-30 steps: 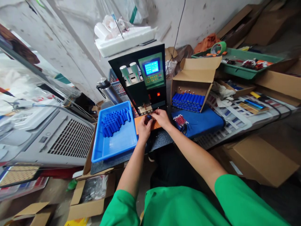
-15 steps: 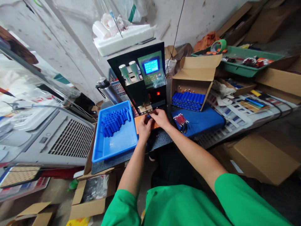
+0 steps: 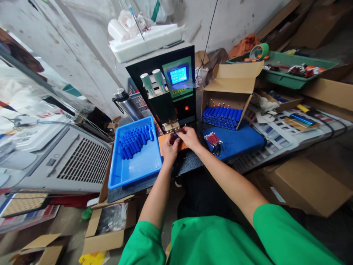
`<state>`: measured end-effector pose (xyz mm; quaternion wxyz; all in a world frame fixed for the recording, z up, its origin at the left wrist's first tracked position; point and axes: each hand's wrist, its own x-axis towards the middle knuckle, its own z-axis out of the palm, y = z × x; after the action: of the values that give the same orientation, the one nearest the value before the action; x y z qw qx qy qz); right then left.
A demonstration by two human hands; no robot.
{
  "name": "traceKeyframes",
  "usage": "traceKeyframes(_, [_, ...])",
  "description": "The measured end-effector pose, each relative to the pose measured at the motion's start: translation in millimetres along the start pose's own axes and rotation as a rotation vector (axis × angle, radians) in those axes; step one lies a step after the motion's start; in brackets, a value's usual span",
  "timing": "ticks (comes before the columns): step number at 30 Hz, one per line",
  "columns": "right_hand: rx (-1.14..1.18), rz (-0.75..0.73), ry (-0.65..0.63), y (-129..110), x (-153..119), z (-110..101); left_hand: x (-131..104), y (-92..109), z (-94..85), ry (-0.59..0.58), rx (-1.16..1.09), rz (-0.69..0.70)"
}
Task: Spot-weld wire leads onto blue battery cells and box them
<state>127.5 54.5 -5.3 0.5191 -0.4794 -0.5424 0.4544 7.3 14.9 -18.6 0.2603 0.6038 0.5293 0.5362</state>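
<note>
Little moved: left hand (image 3: 170,148) pinched a blue piece (image 3: 175,135) mid-frame, right hand (image 3: 189,137) curled alongside, hold unclear; slack grip risked misalignment beneath the pins (image 3: 171,125)

- left hand (image 3: 169,148): fingers (image 3: 166,141) curled, thumb (image 3: 175,145) reaching forward.
- right hand (image 3: 189,137): just beside the left, turned inward, its fingertips pointing leftward.
- left forearm (image 3: 156,191): bare, stretching steeply forward.
- right forearm (image 3: 228,173): bare, slanting forward and to the left.
- both hands: low and close together, the fingertips too small to read clearly.
</note>
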Motion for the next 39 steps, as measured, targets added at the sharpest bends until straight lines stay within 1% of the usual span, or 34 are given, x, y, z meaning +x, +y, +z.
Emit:
traceKeyframes(6, [-0.043,-0.008,0.015,3.1,0.9,-0.3,0.9,-3.8,0.2,0.002,0.025,-0.007])
traceKeyframes(11, [0.021,-0.040,-0.037,6.9,3.3,-2.7,2.1,-6.1,-0.2,0.002,0.033,-0.014])
traceKeyframes(15, [0.084,-0.072,-0.084,7.9,0.9,-11.4,2.3,-5.8,1.2,-0.013,-0.006,-0.014])
traceKeyframes(19, [0.008,-0.083,-0.113,6.9,-6.0,-21.2,1.7,-5.2,1.9,-0.008,-0.013,-0.023])
traceKeyframes(23, [-0.014,-0.017,-0.233,5.3,-10.9,-24.3,1.7,-5.8,2.0,-0.001,-0.004,-0.028])
traceKeyframes(26, [0.035,0.043,-0.273,3.1,-11.6,-25.4,1.7,-6.2,2.2,-0.001,-0.008,-0.038])
traceKeyframes(32, [0.238,0.165,-0.252,-0.6,-9.7,-31.3,-0.3,-1.2,2.2,0.019,-0.007,-0.034])
traceKeyframes(34, [0.276,0.196,-0.243,-0.2,-8.5,-31.8,-0.5,1.4,1.9,0.027,-0.016,-0.024])
traceKeyframes(37, [0.308,0.230,-0.226,1.5,-6.3,-30.8,-0.5,3.1,1.1,0.002,-0.006,-0.010])
traceKeyframes(39, [0.319,0.238,-0.213,2.5,-5.1,-30.1,-2.3,2.2,0.4,0.019,0.003,-0.004])
